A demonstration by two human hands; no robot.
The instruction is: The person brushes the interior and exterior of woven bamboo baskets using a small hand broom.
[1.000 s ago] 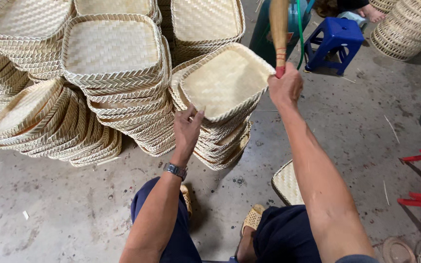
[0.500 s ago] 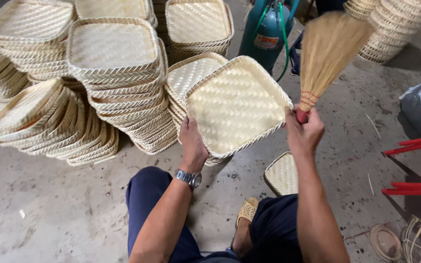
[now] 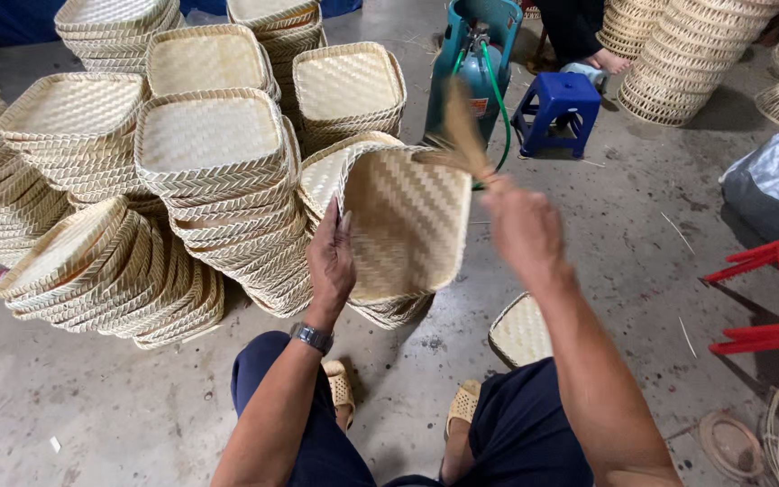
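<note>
Left hand (image 3: pixel 332 261) is gripping the near-left edge of a square woven bamboo tray (image 3: pixel 407 225), fingers wrapped behind the rim and thumb on the inside, tilting the tray up so that its hollow is facing the person. Right hand (image 3: pixel 525 230) is closing around the handle of a small straw brush (image 3: pixel 462 135), whose bristles are blurring across the tray's upper right corner.

To do this well, it seems wise that the left hand is keeping the tray steeply tipped and steady, so that loosened dust is falling away from the lap, while the brush is running along the weave and into the corners under the rim.

Left forearm, wearing a wristwatch (image 3: pixel 311 337), is rising almost straight from the knee; the right arm is reaching forward, nearly straight, with the wrist cocked upward.

Behind the tray, leaning stacks of similar woven trays (image 3: pixel 209 180) are crowding the concrete floor (image 3: pixel 119 406). Another tray (image 3: pixel 520 332) is lying by the right knee, a blue plastic stool (image 3: pixel 556 108) is standing beyond, beside a green gas cylinder (image 3: pixel 480 63).
</note>
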